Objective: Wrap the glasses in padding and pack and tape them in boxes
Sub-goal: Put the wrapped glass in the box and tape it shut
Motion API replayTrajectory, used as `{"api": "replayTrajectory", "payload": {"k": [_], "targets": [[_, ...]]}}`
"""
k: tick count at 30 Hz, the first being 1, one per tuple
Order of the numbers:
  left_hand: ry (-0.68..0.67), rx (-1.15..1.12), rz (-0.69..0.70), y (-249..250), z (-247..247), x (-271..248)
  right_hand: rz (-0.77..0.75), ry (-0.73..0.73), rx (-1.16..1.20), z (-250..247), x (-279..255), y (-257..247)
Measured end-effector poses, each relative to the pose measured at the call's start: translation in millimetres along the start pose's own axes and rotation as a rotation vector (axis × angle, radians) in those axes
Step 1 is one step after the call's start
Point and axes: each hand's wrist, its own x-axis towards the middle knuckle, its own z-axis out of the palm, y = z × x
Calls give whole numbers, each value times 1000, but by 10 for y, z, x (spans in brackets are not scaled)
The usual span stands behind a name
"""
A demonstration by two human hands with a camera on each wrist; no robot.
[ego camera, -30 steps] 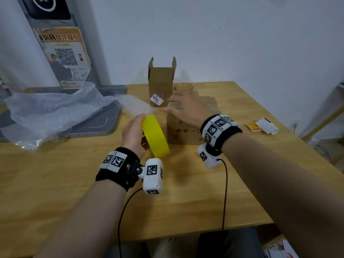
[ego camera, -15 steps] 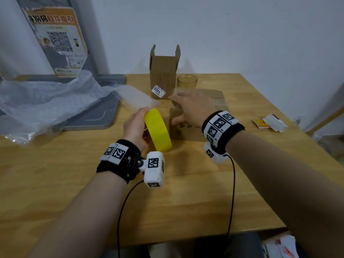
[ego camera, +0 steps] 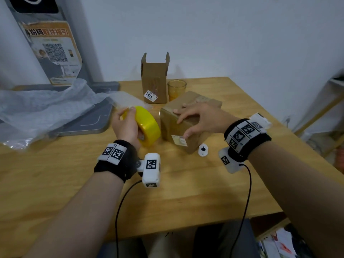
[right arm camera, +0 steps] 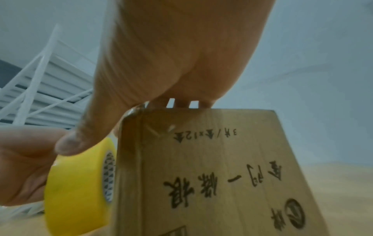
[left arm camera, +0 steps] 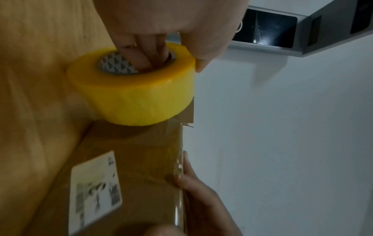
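Observation:
A closed cardboard box (ego camera: pixel 171 125) lies mid-table, with a white label on its near face and clear tape (left arm camera: pixel 175 151) running over one edge. My right hand (ego camera: pixel 201 120) clasps it, fingers spread on top and thumb on the near face beside the label. My left hand (ego camera: pixel 126 125) grips a yellow tape roll (ego camera: pixel 147 125), fingers pushed into its core (left arm camera: pixel 149 59), right against the box's left end. Behind stand a tall open box (ego camera: pixel 154 84) and an amber-tinted glass (ego camera: pixel 176 89). The box's contents are hidden.
Crumpled bubble wrap (ego camera: pixel 46 107) spreads over a grey tray-like base (ego camera: pixel 89 123) at the left. A small white plastic piece (ego camera: pixel 203 149) lies on the wooden table (ego camera: pixel 186 192) just in front of the box. Shelving stands past the table's right edge.
The closed box has been turned under my right hand, so its labelled face now points at me. My left hand has kept the tape roll by the box's left end.

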Motion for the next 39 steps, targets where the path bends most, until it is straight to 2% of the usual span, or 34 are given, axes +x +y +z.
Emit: {"api": "replayTrajectory", "payload": {"k": [4, 8, 14, 17, 20, 27, 32, 39], "targets": [[18, 18, 29, -9, 50, -63, -8, 129, 64, -38, -261, 160], [-20, 62, 38, -65, 141, -154, 115, 295, -2, -62, -421, 322], [-85, 107, 58, -96, 263, -220, 172, 484, -52, 88, -301, 307], [-116, 118, 67, -126, 282, -182, 233, 415, -209, 52, -151, 196], [-143, 151, 78, -134, 282, -161, 159, 348, -202, 161, -45, 65], [-196, 171, 78, -139, 241, -106, 229, 462, -73, 175, 13, 19], [-188, 169, 99, -140, 238, -85, 214, 401, -258, 256, 184, -28], [-181, 172, 140, -192, 277, -63, 323, 552, -376, 392, 391, -112]]}}
